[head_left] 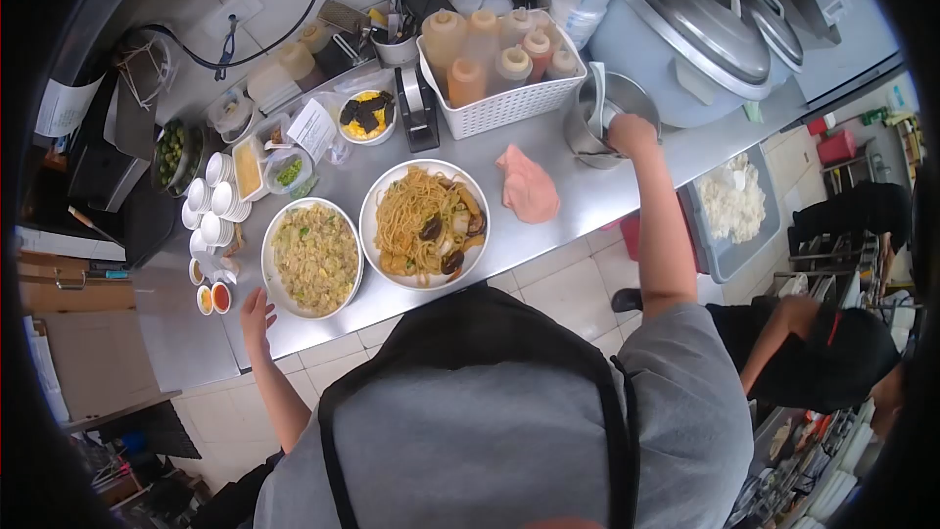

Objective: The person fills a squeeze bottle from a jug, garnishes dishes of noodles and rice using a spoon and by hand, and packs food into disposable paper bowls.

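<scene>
My right hand (pixel 632 133) is closed at the rim of a metal pot (pixel 587 145), beside a light-coloured handle (pixel 598 88) standing in it; what the fingers grip is hidden. My left hand (pixel 257 317) hangs at the counter's front edge with its fingers apart, holding nothing. Right of it sits a white bowl of fried rice (pixel 315 260), and next to that a white bowl of noodles (pixel 423 225) with mushrooms. A pink cloth (pixel 529 186) lies on the steel counter between the noodles and the pot.
Behind stand a white basket of sauce bottles (pixel 509 103), a small bowl with yellow and black toppings (pixel 367 118) and a large lidded container (pixel 646 59). Stacked white cups (pixel 220 198) are at left. A tub of white rice (pixel 732 201) and a person in black (pixel 822 358) are at right.
</scene>
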The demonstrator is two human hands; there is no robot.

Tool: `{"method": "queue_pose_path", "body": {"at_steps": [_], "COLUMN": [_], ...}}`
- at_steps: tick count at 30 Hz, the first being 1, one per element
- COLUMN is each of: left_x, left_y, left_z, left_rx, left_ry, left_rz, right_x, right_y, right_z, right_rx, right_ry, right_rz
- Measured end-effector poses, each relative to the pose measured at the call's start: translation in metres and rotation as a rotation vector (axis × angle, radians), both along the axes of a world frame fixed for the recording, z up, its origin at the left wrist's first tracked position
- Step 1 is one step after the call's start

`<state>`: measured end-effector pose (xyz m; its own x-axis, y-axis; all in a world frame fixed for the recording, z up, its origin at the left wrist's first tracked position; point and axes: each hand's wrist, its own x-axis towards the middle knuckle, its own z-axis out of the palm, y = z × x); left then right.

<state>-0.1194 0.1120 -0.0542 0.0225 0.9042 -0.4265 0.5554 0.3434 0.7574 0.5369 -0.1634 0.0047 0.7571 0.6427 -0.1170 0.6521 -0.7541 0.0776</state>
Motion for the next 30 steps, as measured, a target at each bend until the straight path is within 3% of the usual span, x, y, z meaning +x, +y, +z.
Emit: {"method": "queue_pose_path", "body": {"at_steps": [3, 7, 10, 12, 14, 16, 17, 19, 21, 25, 30], "left_x": [-0.001, -0.010, -0.012, -0.015, -0.024, -0.034, -0.034, -0.031, -0.027, -0.017, -0.028], "left_y": [0.002, 0.005, 0.004, 0.006, 0.014, 0.021, 0.021, 0.020, 0.022, 0.009, 0.006], "left_z": [0.000, 0.000, 0.012, 0.015, 0.011, 0.008, 0.011, 0.015, 0.012, 0.016, 0.007], "left_rx": [0.006, 0.044, 0.074, 0.083, 0.088, 0.111, 0.121, 0.137, 0.144, 0.198, 0.213], "left_ry": [0.002, -0.033, -0.033, -0.019, -0.031, -0.065, -0.082, -0.112, -0.133, -0.174, -0.197], "left_rz": [0.016, 0.023, 0.021, 0.005, 0.011, 0.011, 0.002, -0.006, 0.011, 0.009, -0.008], "right_x": [0.019, 0.015, 0.009, -0.003, -0.006, -0.036, -0.051, -0.087, -0.142, -0.215, -0.242], "right_y": [0.004, -0.001, -0.023, -0.034, -0.055, -0.055, -0.049, -0.030, 0.002, 0.058, 0.071], "right_z": [-0.013, 0.029, 0.049, 0.059, 0.047, 0.059, 0.057, 0.049, 0.045, 0.000, -0.035], "right_rx": [-0.061, -0.177, 0.032, 0.069, 0.264, 0.467, 0.454, 0.804, 0.616, 0.614, 0.535], "right_ry": [0.029, 0.004, -0.051, 0.119, -0.128, -0.138, -0.126, 0.176, 0.286, 0.080, 0.077], "right_rz": [0.086, 0.087, 0.044, -0.107, 0.102, 0.094, 0.139, 0.270, 0.282, 0.569, 0.607]}}
